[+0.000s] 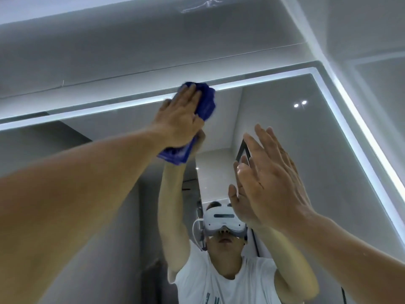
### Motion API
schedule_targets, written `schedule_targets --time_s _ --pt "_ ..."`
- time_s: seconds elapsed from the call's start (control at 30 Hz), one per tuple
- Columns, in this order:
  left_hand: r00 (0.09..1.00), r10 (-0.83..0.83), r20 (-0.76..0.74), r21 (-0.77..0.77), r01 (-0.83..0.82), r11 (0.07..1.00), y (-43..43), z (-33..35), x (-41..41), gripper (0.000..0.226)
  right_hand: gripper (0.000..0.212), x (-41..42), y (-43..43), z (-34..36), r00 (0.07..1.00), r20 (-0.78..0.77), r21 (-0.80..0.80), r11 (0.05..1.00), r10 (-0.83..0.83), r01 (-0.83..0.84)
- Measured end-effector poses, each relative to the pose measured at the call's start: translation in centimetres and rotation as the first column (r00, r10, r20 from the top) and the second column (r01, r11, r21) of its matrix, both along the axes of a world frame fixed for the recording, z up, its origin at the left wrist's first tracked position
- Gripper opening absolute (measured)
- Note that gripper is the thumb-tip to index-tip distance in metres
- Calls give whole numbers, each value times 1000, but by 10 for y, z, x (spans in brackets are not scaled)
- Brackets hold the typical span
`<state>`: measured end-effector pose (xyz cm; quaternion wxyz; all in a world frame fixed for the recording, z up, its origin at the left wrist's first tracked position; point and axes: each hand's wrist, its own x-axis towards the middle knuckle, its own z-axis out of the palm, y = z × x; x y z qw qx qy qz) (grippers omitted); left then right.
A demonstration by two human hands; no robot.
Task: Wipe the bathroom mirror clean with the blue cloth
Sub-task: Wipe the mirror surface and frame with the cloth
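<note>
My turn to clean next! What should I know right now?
Left hand: flat, pressing the blue cloth on the mirror at its top edge, by the lit strip.
Right hand: open, holds nothing, fingers up at the glass, lower right.
Done: cannot tell how much is already clean.
Left: finish the top edge, then wipe the glass below.

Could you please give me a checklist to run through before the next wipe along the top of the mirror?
1. Blue cloth lies between left hand and mirror: ok.
2. Left hand's fingers flat, pressing the cloth: ok.
3. Cloth reaches the lit strip at the top edge: ok.
4. Right hand open, holding nothing: ok.
5. Right hand clear of the glass: cannot tell; it sits very near its reflection.
6. Streaks on the glass: cannot tell.
</note>
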<state>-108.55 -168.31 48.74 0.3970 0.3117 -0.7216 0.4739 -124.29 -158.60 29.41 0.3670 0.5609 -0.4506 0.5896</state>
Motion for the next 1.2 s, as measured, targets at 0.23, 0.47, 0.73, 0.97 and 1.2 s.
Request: schedule_targets --time_s 0.23,0.47,0.73,0.97,1.2 --pt "966 -77 -247 54 93 994 7 8 -28 71 67 -13 5 6 1000 2 -3 1000 -3 3" --pt "997 -40 59 -97 45 994 -4 -162 -20 70 66 -15 14 -6 997 74 -10 1000 24 -23" --pt "900 68 431 -223 32 974 -13 -255 13 68 63 -3 15 -39 997 61 25 999 38 -40" --pt "780 127 612 -292 74 954 -20 -200 49 74 64 12 18 -64 994 108 106 994 23 -35" --pt "999 -2 39 -37 3 999 -35 -131 116 78 67 54 21 -80 993 121 178 984 -9 -13"
